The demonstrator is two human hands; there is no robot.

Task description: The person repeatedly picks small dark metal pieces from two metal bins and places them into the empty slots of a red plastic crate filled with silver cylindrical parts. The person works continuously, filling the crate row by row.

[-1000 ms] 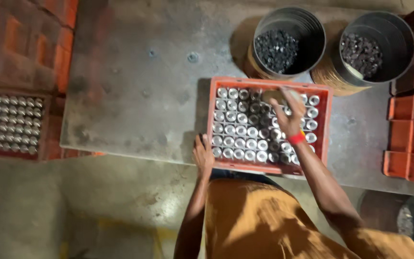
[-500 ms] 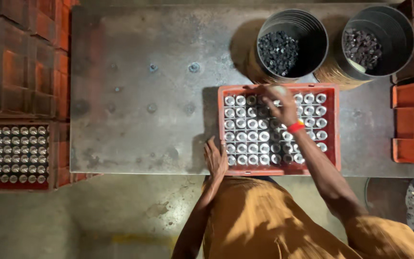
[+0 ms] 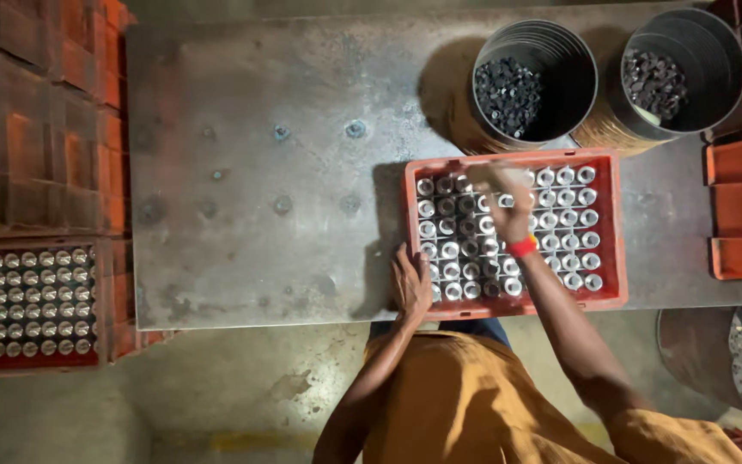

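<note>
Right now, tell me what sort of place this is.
Likely a small factory packing bench: a worn steel table, red crates of small metal-capped bottles, and two buckets of dark caps.

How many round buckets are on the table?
2. One bucket stands just behind the red crate; the other bucket stands to its right, at the table's far corner. Both hold small dark pieces.

You wear a mustard-orange shirt (image 3: pixel 465 404) with short sleeves, loose and creased across the back (the fabric bunches nearest the red crate (image 3: pixel 616 223)). Round your right wrist, over that crate, sits a red band (image 3: pixel 521 247). Both forearms are bare.
</note>
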